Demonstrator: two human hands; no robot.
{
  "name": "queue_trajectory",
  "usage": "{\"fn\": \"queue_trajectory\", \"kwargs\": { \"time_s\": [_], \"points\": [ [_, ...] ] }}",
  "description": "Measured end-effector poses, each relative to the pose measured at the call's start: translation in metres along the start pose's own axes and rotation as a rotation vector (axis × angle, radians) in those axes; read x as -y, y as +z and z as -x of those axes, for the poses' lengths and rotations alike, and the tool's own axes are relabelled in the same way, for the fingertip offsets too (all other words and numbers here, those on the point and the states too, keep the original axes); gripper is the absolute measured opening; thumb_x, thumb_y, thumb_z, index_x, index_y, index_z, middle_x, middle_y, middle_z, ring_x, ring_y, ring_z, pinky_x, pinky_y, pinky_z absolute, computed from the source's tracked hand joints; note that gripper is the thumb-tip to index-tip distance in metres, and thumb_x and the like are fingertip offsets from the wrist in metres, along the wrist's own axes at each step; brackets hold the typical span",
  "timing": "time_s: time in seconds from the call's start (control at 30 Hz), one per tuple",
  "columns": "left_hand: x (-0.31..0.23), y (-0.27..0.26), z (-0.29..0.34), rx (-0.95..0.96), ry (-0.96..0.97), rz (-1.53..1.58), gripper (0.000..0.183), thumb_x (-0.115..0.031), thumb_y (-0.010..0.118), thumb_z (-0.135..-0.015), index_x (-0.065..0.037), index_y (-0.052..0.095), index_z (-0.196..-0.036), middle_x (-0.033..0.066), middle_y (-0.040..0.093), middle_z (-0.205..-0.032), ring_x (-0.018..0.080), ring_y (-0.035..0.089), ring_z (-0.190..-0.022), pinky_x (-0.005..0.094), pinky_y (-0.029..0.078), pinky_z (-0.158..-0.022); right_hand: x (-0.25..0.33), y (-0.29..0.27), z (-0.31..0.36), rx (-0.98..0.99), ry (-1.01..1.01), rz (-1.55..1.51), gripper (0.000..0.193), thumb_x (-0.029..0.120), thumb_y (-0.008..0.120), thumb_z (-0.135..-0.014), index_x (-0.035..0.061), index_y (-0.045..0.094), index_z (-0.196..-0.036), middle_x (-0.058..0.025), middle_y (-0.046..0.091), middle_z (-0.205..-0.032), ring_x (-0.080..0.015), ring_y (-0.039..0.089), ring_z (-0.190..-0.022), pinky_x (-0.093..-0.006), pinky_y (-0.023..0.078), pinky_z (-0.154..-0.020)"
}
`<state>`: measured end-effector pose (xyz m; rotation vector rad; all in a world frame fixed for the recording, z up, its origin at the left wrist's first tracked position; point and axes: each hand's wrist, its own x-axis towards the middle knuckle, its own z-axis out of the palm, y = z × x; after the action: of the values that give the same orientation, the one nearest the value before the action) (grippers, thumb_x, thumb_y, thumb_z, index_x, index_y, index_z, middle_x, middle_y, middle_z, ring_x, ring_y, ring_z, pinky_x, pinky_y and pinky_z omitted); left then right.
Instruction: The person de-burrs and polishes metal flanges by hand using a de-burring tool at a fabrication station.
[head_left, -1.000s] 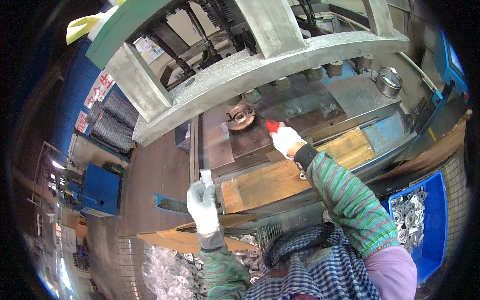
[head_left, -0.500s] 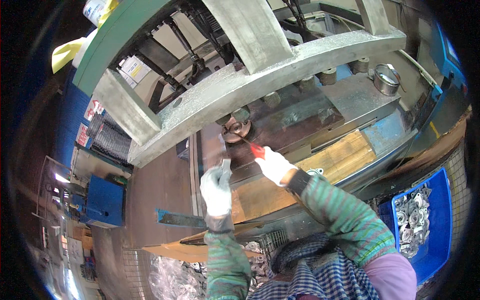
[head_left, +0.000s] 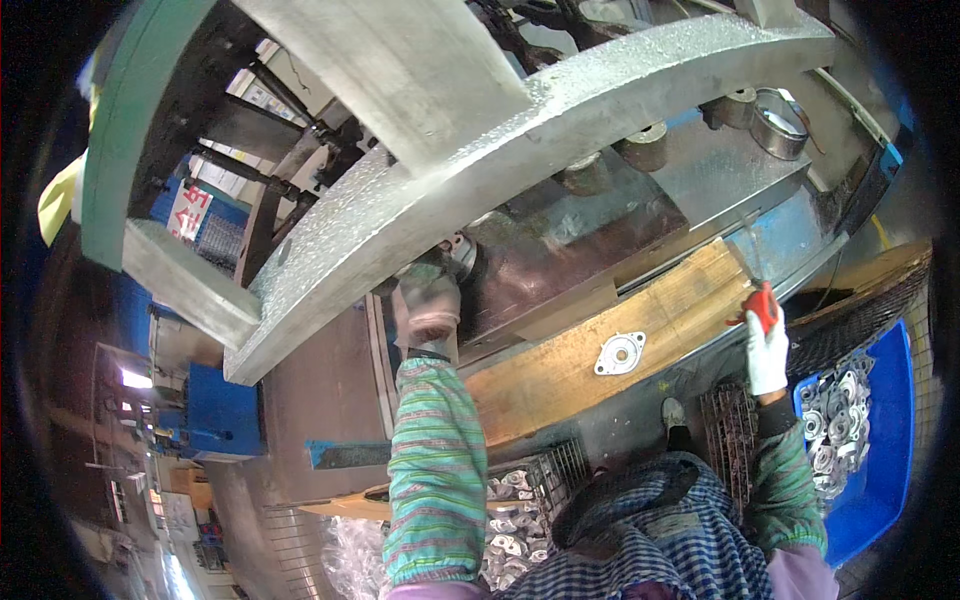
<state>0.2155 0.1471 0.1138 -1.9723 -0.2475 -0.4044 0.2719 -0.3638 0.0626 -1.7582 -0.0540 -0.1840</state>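
My left hand [head_left: 428, 305], in a grey glove, reaches under the slanted metal frame of the press [head_left: 560, 130] to the die area. Its fingers are curled around a round metal part [head_left: 462, 252]. My right hand [head_left: 767, 350], in a white glove, is off to the right over the end of the wooden board [head_left: 560, 375]. It grips a thin rod tool with a red handle [head_left: 760, 300] that points up. A flat metal flange with a centre hole [head_left: 620, 353] lies loose on the board between my hands.
A blue bin [head_left: 890, 470] of several metal parts stands at the right. A wire basket [head_left: 525, 485] of similar parts sits below the board. Metal cylinders [head_left: 645, 145] and a round tin [head_left: 780, 115] stand on the press bed. Blue machinery [head_left: 215, 415] is at the left.
My left hand rose from the board's left end into the die area with a part. My right hand pulled back from the die to the right. A flange now lies on the board.
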Motion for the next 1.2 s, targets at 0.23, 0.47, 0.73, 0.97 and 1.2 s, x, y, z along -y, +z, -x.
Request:
{"fn": "queue_trajectory", "kwargs": {
  "time_s": [0.23, 0.47, 0.73, 0.97, 1.2],
  "points": [
    [0.018, -0.072, -0.033, 0.170, -0.423, 1.201, 0.016, -0.014, 0.050, -0.078, -0.010, 0.065, -0.081, 0.0127, 0.063, -0.086, 0.0301, 0.061, -0.084, 0.0389, 0.047, -0.073, -0.030, -0.027, -0.002, -0.151, 0.082, 0.061, 0.043, 0.015, 0.054, -0.086, 0.0016, 0.041, -0.125, -0.0093, 0.056, -0.105, -0.0153, 0.054, -0.091, -0.0256, 0.041, -0.084],
    [0.007, -0.021, -0.028, 0.279, -0.433, 0.946, 0.020, -0.020, 0.051, -0.079, -0.009, 0.065, -0.088, 0.0159, 0.062, -0.090, 0.0323, 0.059, -0.087, 0.0394, 0.047, -0.073, -0.076, -0.039, -0.019, -0.244, -0.021, -0.061, 0.049, 0.015, 0.053, -0.087, 0.0010, 0.035, -0.131, -0.0098, 0.044, -0.127, -0.0171, 0.045, -0.112, -0.0284, 0.033, -0.096],
    [0.045, -0.092, 0.016, -0.136, -0.375, 1.109, 0.020, -0.008, 0.057, -0.080, -0.006, 0.063, -0.099, 0.0163, 0.063, -0.098, 0.0264, 0.061, -0.093, 0.0326, 0.048, -0.079, -0.102, -0.070, -0.101, -0.504, -0.168, 0.031, 0.043, 0.029, 0.055, -0.087, 0.0047, 0.046, -0.122, -0.0009, 0.055, -0.092, -0.0056, 0.049, -0.059, -0.0189, 0.039, -0.053],
    [0.031, -0.135, 0.125, -0.263, -0.656, 1.270, 0.024, 0.000, 0.060, -0.078, -0.001, 0.060, -0.102, 0.0150, 0.061, -0.102, 0.0242, 0.059, -0.095, 0.0302, 0.045, -0.084, -0.199, -0.083, -0.167, -0.462, -0.264, -0.018, 0.041, 0.029, 0.057, -0.086, -0.0005, 0.051, -0.114, -0.0079, 0.057, -0.104, -0.0152, 0.053, -0.092, -0.0258, 0.038, -0.085],
    [-0.024, -0.185, 0.189, -0.343, -0.673, 1.616, 0.026, 0.001, 0.055, -0.082, 0.002, 0.057, -0.109, 0.0126, 0.058, -0.110, 0.0195, 0.054, -0.103, 0.0300, 0.044, -0.090, -0.188, -0.060, -0.104, -0.237, -0.016, -0.115, 0.044, 0.032, 0.062, -0.079, 0.0008, 0.055, -0.109, -0.0072, 0.058, -0.100, -0.0161, 0.053, -0.085, -0.0294, 0.045, -0.072]
  ]
}}
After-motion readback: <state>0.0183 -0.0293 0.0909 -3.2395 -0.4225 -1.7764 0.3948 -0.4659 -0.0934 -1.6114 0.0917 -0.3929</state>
